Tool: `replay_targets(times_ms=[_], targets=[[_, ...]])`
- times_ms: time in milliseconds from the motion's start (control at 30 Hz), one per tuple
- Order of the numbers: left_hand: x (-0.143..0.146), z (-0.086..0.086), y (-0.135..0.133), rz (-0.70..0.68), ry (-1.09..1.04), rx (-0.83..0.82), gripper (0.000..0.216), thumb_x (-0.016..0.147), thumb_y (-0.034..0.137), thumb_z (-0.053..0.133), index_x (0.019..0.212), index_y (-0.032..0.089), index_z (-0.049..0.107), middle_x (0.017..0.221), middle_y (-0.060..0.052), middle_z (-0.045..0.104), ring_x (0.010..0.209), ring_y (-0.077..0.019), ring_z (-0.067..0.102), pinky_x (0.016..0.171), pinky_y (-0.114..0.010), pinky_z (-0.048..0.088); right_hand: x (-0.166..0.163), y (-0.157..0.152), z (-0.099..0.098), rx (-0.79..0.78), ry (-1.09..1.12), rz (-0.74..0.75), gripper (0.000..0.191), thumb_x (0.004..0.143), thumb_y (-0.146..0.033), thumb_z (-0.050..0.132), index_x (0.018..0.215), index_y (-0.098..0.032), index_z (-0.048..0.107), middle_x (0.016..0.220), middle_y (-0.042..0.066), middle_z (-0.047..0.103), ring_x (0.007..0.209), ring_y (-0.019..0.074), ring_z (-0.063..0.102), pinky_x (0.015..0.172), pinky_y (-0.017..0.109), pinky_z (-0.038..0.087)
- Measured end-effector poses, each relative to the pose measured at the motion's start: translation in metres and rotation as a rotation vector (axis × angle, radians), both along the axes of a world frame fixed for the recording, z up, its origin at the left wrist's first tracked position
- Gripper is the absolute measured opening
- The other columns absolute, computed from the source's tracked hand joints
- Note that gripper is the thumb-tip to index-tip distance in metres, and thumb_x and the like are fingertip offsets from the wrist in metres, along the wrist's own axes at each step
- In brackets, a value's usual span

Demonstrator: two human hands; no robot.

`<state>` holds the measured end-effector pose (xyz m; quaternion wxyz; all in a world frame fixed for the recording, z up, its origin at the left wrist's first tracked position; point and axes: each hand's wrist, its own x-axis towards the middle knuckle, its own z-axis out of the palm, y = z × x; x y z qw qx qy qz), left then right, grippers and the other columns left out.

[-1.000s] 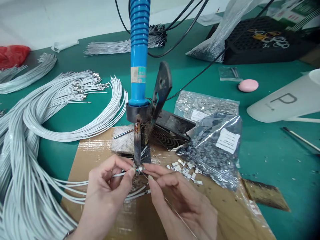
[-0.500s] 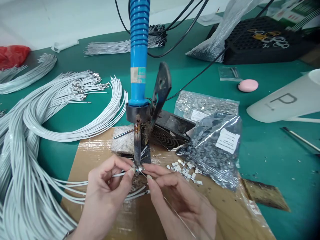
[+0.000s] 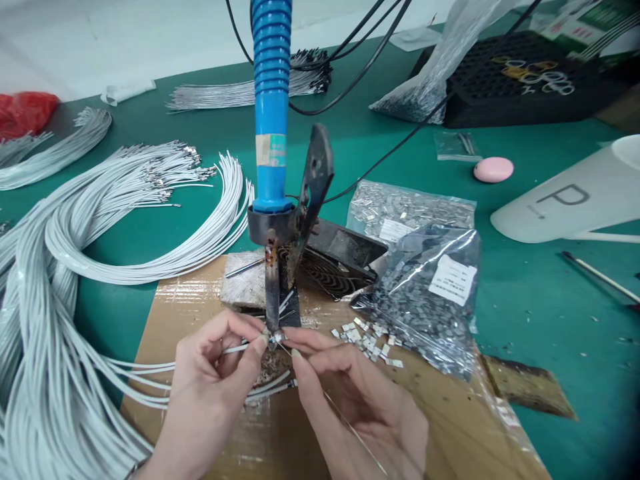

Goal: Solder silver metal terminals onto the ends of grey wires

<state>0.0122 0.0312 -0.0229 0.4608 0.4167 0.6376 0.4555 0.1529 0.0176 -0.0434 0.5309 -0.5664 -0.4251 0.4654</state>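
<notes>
My left hand is closed, its thumb and forefinger pinching a white cable close to its end. My right hand pinches a thin solder wire, which trails down across the palm. Between my fingertips, a small metal connector piece meets the cable end. Right above it stands the dark tip of a soldering iron with a blue handle, held upright in a metal bracket. Whether the tip touches the joint is too small to tell. More white cables with metal ends lie beneath my left hand.
White cable bundles fill the left side. Loose metal connectors lie right of the iron, beside a bag of dark parts and a bag of metal parts. A small black fan sits behind. A white cup lies at right.
The whole view has shifted slightly, with the iron appearing a little further left. Both hands keep the same pinch at the iron's tip.
</notes>
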Motion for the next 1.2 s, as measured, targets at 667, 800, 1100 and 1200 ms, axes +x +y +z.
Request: replay_targets(times_ms=[667, 800, 1100, 1200], targets=[[0.0021, -0.0034, -0.0004, 0.016, -0.037, -0.003, 0.015, 0.086, 0.015, 0.075, 0.072, 0.019, 0.073, 0.077, 0.000, 0.074, 0.061, -0.0101, 0.059, 0.054, -0.015, 0.044, -0.0013, -0.0022, -0.0056, 0.032, 0.064, 0.013, 0.020, 0.094, -0.018, 0.072, 0.076, -0.025, 0.071, 0.105, 0.000, 0.085, 0.099, 0.0141, 0.082, 0.087, 0.017, 0.061], [0.0018, -0.0038, 0.0002, 0.020, -0.009, -0.005, 0.015, 0.086, 0.018, 0.076, 0.071, 0.019, 0.073, 0.075, 0.000, 0.073, 0.058, -0.0092, 0.057, 0.052, -0.015, 0.043, -0.0031, -0.0020, -0.0050, 0.034, 0.057, 0.000, 0.021, 0.094, -0.018, 0.072, 0.075, -0.027, 0.070, 0.105, -0.004, 0.085, 0.098, 0.0097, 0.081, 0.087, 0.013, 0.058], [0.0010, -0.0042, -0.0015, 0.006, -0.037, -0.019, 0.014, 0.088, 0.019, 0.076, 0.075, 0.020, 0.073, 0.079, 0.000, 0.074, 0.064, -0.0102, 0.061, 0.056, -0.014, 0.046, -0.0035, -0.0023, -0.0041, 0.000, 0.056, -0.003, 0.020, 0.094, -0.021, 0.072, 0.075, -0.028, 0.070, 0.105, -0.006, 0.085, 0.099, 0.0087, 0.080, 0.087, 0.012, 0.058], [0.0002, -0.0068, -0.0035, 0.003, -0.049, -0.024, 0.014, 0.090, 0.020, 0.076, 0.076, 0.021, 0.073, 0.082, 0.000, 0.075, 0.066, -0.0102, 0.062, 0.057, -0.014, 0.046, -0.0031, -0.0022, -0.0039, 0.008, 0.064, 0.002, 0.019, 0.094, -0.020, 0.072, 0.076, -0.029, 0.070, 0.106, -0.007, 0.084, 0.099, 0.0083, 0.080, 0.087, 0.012, 0.058]])
